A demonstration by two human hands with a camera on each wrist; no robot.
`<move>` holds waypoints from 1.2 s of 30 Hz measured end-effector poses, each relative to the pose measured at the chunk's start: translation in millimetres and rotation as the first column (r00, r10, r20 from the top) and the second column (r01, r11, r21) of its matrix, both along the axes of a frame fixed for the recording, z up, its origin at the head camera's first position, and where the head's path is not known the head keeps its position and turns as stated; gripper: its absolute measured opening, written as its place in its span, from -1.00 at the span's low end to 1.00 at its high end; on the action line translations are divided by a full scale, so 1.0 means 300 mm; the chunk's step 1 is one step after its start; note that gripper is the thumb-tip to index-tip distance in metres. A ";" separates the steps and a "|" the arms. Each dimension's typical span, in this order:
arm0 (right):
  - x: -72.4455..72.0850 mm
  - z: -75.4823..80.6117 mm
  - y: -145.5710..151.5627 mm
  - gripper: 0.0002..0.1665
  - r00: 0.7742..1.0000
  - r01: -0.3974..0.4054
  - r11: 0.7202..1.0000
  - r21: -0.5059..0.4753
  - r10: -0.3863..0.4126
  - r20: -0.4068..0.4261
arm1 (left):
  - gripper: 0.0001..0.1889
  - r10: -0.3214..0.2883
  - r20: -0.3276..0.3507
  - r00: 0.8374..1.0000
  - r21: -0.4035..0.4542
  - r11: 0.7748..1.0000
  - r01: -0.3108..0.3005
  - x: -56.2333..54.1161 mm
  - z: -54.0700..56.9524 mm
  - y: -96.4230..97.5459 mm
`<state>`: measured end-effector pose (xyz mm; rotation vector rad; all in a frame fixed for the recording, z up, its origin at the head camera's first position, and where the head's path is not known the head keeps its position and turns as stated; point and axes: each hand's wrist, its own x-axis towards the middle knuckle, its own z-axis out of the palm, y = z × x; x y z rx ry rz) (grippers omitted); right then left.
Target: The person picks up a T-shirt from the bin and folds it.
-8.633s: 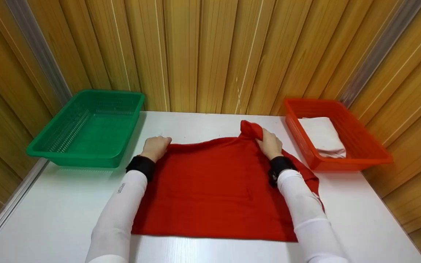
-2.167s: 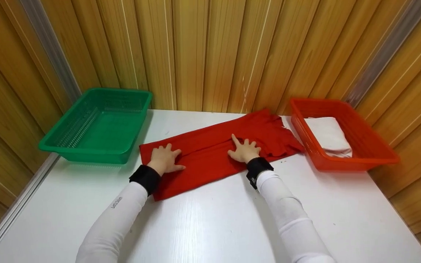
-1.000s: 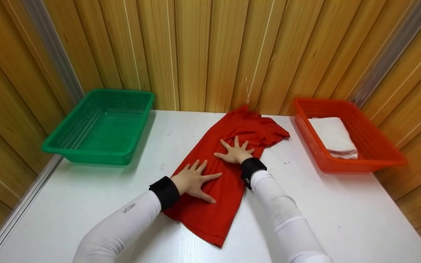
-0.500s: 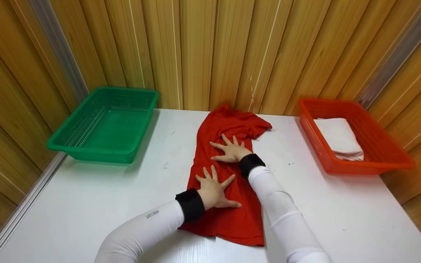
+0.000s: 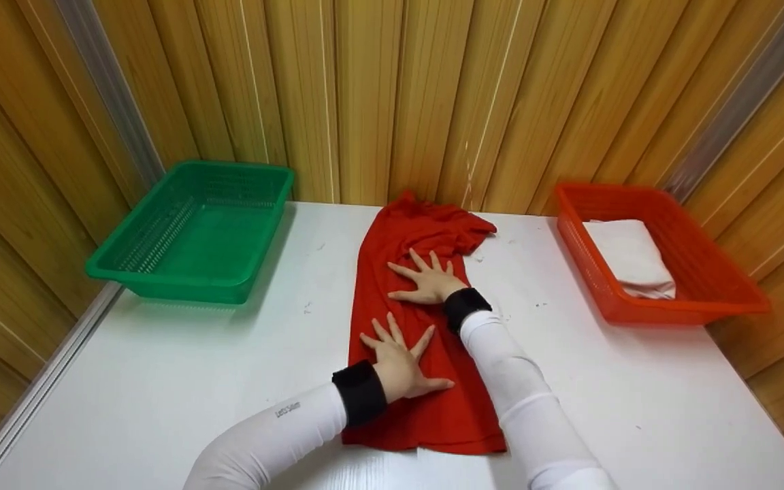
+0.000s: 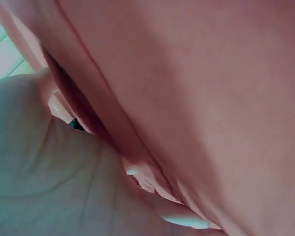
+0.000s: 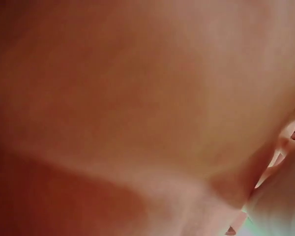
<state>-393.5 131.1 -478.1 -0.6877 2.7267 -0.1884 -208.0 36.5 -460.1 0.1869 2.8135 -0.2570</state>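
Note:
A red garment, probably a shirt, lies lengthwise on the white table, folded narrow, its far end bunched near the wall. My left hand rests on its nearer half with fingers spread. Farther up, my right hand presses on the cloth, its fingers also spread. Up close in the left wrist view, the cloth fills the right side beside the left palm. Blurred cloth covers most of the right wrist view, with a strip of the right hand at the lower right.
A green plastic basket stands at the back left. On the back right is an orange-red basket with a folded white cloth inside. A wood-patterned wall rises behind the white table.
Spread out wide at first, the red garment was folded into a long strip, then turned from slanting sideways to pointing toward the person. Over the last half second it shifted only slightly.

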 end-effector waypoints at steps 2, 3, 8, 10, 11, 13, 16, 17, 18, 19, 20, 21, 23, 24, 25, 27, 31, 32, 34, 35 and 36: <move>0.004 0.000 0.004 -0.06 1.000 0.000 1.000 0.008 0.000 0.001 | 0.06 -0.008 0.008 1.000 0.001 1.000 0.008 0.007 0.003 -0.004; 0.006 0.001 0.005 -0.06 1.000 0.000 1.000 0.013 0.000 0.002 | 0.06 -0.012 0.015 1.000 0.003 1.000 0.012 0.010 0.005 -0.007; 0.022 0.013 0.018 -0.05 1.000 -0.003 1.000 0.009 0.003 -0.015 | 0.02 -0.053 0.026 0.998 0.051 0.997 0.051 0.024 0.027 -0.050; 0.036 0.028 0.028 -0.04 1.000 0.000 1.000 -0.009 0.000 -0.017 | 0.00 -0.088 0.024 0.996 0.084 0.993 0.085 0.022 0.037 -0.084; 0.044 0.037 0.035 -0.02 1.000 0.001 1.000 -0.014 -0.002 -0.013 | 0.00 -0.110 0.025 0.994 0.103 0.989 0.107 0.018 0.042 -0.104; 0.068 0.059 0.056 0.01 1.000 -0.001 1.000 -0.028 0.001 0.003 | -0.02 -0.157 0.028 0.987 0.152 0.977 0.151 0.006 0.049 -0.147; 0.127 0.092 0.103 0.06 0.999 -0.034 0.999 -0.035 0.035 0.032 | -0.06 -0.224 0.039 0.974 0.227 0.951 0.210 -0.021 0.052 -0.209; 0.152 0.101 0.122 0.07 0.998 -0.050 0.998 -0.039 0.051 0.043 | -0.07 -0.247 0.035 0.968 0.251 0.940 0.230 -0.030 0.050 -0.228; 0.180 0.109 0.141 0.07 0.996 -0.066 0.997 -0.046 0.068 0.056 | -0.08 -0.271 0.030 0.962 0.271 0.929 0.253 -0.040 0.046 -0.245; 0.210 0.116 0.161 0.07 0.994 -0.080 0.995 -0.053 0.084 0.076 | -0.08 -0.294 0.022 0.955 0.285 0.918 0.276 -0.050 0.042 -0.261; 0.242 0.122 0.180 0.08 0.991 -0.092 0.994 -0.057 0.098 0.095 | -0.07 -0.315 0.012 0.949 0.302 0.906 0.297 -0.060 0.038 -0.275; 0.274 0.126 0.198 0.08 0.987 -0.103 0.993 -0.060 0.109 0.115 | -0.07 -0.335 0.003 0.942 0.316 0.894 0.317 -0.069 0.031 -0.289; 0.334 0.129 0.228 0.11 0.980 -0.109 0.993 -0.052 0.116 0.159 | -0.03 -0.368 -0.006 0.930 0.341 0.873 0.348 -0.085 0.022 -0.312; 0.361 0.129 0.240 0.13 0.977 -0.110 0.993 -0.045 0.117 0.178 | -0.02 -0.378 -0.005 0.926 0.355 0.865 0.355 -0.092 0.015 -0.323; 0.385 0.127 0.250 0.16 0.974 -0.110 0.993 -0.038 0.115 0.193 | 0.01 -0.384 -0.003 0.923 0.371 0.857 0.358 -0.098 0.009 -0.333; 0.425 0.118 0.264 0.22 0.973 -0.115 0.993 -0.018 0.117 0.197 | 0.06 -0.388 0.005 0.922 0.407 0.843 0.352 -0.105 -0.004 -0.350; 0.476 0.092 0.278 0.35 0.978 -0.111 0.994 0.021 0.106 0.179 | 0.13 -0.391 0.022 0.920 0.437 0.832 0.343 -0.102 -0.021 -0.369; 0.483 0.085 0.280 0.38 0.980 -0.110 0.993 0.033 0.103 0.169 | 0.14 -0.391 0.025 0.920 0.439 0.831 0.341 -0.099 -0.022 -0.371; 0.496 0.073 0.284 0.44 0.984 -0.105 0.993 0.049 0.096 0.151 | 0.14 -0.389 0.031 0.921 0.437 0.834 0.337 -0.090 -0.025 -0.371; 0.502 0.067 0.286 0.46 0.985 -0.106 0.993 0.052 0.098 0.141 | 0.14 -0.386 0.031 0.922 0.439 0.834 0.334 -0.085 -0.025 -0.370; 0.507 0.063 0.288 0.48 0.987 -0.110 0.993 0.053 0.103 0.127 | 0.14 -0.381 0.028 0.924 0.442 0.834 0.330 -0.080 -0.025 -0.369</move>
